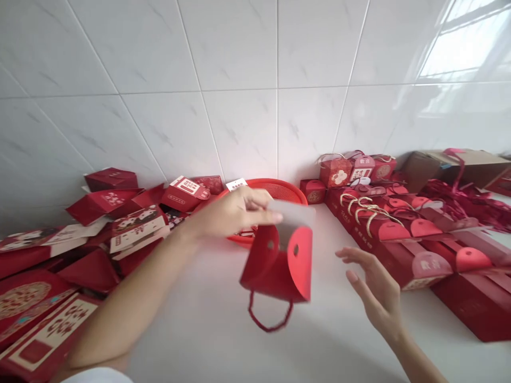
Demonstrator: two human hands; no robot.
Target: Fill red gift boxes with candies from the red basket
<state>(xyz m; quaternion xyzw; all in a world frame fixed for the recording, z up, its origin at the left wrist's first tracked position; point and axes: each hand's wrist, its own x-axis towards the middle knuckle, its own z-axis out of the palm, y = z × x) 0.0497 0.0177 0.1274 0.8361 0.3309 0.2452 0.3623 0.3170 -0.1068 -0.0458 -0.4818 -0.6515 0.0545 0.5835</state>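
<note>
Holds red box (277, 266) by its pale flap with left hand (235, 210), fingers closed, above white table (191, 330); shows dark cord handle (269, 325) hanging underneath. Holds right hand (377, 290) open, fingers bent, apart from red box. Reads "囍" on small box (361, 173) at rear right, "歡喜" on its flap. Cannot read small print on left box pile (139, 229). Notes red basket (301, 194) behind left hand.

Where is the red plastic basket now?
In the head view, the red plastic basket sits near center by the tiled wall, partly behind the left hand.
</note>
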